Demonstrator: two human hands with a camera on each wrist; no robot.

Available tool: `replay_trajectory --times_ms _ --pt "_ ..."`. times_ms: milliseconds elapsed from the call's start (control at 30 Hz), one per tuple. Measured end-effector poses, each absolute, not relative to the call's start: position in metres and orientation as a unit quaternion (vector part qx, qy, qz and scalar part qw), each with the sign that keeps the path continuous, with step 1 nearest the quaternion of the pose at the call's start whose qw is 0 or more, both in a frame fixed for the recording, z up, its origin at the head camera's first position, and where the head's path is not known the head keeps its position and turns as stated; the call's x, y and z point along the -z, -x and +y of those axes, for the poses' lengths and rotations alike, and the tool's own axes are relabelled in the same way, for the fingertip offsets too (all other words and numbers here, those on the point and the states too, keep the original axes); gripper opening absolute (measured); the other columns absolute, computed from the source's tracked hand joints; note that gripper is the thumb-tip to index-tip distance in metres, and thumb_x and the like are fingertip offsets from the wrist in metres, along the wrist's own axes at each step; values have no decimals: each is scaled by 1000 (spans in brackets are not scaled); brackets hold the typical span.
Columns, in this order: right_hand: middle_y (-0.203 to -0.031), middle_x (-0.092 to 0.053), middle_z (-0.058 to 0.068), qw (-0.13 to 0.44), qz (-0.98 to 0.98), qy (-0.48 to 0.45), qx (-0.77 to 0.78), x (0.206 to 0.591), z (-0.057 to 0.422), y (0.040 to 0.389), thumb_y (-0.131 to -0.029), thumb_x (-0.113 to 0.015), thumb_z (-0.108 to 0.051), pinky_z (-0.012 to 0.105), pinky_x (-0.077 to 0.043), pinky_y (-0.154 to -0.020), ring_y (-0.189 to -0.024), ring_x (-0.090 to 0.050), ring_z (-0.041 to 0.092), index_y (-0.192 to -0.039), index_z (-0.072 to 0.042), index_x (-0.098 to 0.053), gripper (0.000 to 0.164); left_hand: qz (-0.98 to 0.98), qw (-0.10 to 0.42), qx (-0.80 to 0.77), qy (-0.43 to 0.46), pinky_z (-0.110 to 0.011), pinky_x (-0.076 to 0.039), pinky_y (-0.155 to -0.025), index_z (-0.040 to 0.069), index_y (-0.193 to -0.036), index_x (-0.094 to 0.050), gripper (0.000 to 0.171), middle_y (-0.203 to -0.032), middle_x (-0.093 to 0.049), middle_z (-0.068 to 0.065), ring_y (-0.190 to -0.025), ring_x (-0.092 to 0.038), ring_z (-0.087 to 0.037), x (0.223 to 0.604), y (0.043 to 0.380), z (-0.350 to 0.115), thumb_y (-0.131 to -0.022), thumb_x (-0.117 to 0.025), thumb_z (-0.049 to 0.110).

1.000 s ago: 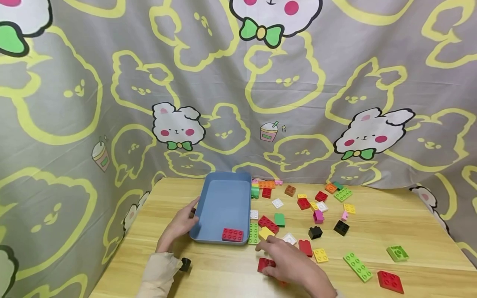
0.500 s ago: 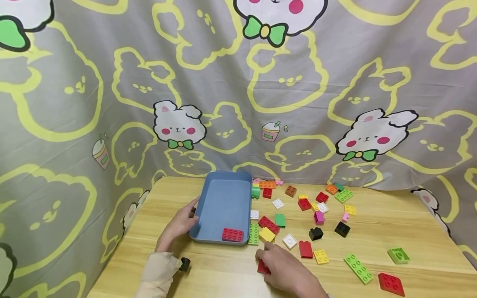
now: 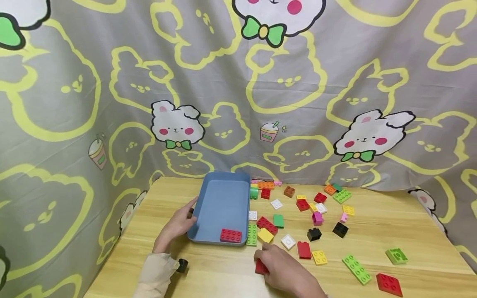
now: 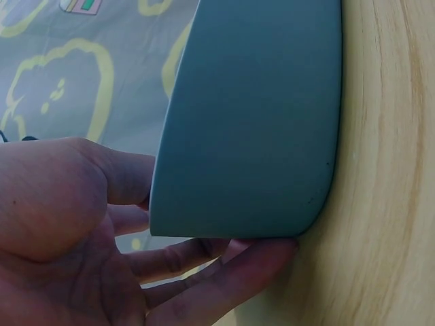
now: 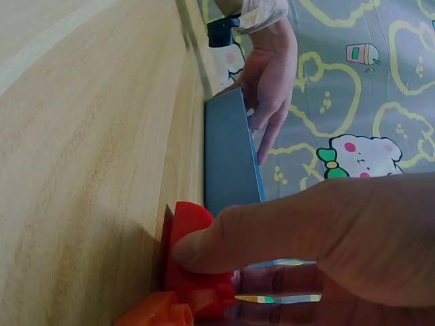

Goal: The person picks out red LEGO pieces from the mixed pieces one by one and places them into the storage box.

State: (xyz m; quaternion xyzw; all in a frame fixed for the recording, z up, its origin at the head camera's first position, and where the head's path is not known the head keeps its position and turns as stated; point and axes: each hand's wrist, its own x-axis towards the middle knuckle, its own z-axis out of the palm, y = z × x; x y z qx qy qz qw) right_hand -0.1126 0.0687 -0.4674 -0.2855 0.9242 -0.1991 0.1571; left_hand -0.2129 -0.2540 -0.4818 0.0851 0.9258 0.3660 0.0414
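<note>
My left hand (image 3: 175, 229) holds the near left side of a blue tray (image 3: 220, 203). In the left wrist view the thumb reaches over the rim of the tray (image 4: 251, 122) and the fingers lie along its outside. Just right of the tray's near corner, my right hand (image 3: 285, 269) grips a red brick (image 3: 261, 267) low at the tabletop. The right wrist view shows the thumb pressed on that red brick (image 5: 187, 221), with the other fingers behind it. A red brick with eight-stud style top (image 3: 231, 235) lies in the tray's near right corner.
Beside the held brick is an orange brick (image 5: 160, 311). Many loose bricks lie right of the tray, among them a yellow brick (image 3: 266, 235), a light green plate (image 3: 356, 269) and a black brick (image 3: 314, 234). A patterned curtain (image 3: 223, 82) hangs behind the table.
My right hand's fingers have drawn in around the red brick, which has shifted slightly left. The left hand stays at the tray.
</note>
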Motion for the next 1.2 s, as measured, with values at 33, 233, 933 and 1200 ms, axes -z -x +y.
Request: replay_trajectory --times_ms 33,233,933,1200 --pt "-87 -54 -6 152 923 290 203 467 69 113 -81 -76 -10 27 -50 -66 -73 -49 10 -102 -16 -72 22 926 42 -366 -84 -33 -45 -58 -1 -153 -31 69 -109 -59 -27 -74 -54 -24 482 212 -254 -88 -53 -7" --pt "-91 -55 -5 121 919 302 222 463 70 113 -80 -76 -11 28 -51 -68 -76 -50 11 -105 -14 -71 26 927 38 -363 -83 -33 -47 -61 -2 -153 -31 70 -110 -60 -28 -79 -55 -25 480 210 -257 -87 -53 -7" --pt "-116 -63 8 4 915 341 216 427 53 129 -87 -72 -21 29 -57 -74 -89 -60 15 -122 -11 -70 37 927 40 -362 -88 -33 -45 -57 -2 -152 -31 67 -111 -58 -29 -73 -53 -23 477 211 -255 -89 -53 -6" --pt "-104 -63 1 -28 896 393 202 420 22 155 -89 -71 -22 21 -54 -65 -75 -57 7 -116 -14 -72 28 927 39 -362 -89 -33 -45 -58 -2 -152 -33 67 -111 -59 -28 -73 -54 -23 482 210 -255 -89 -53 -5"
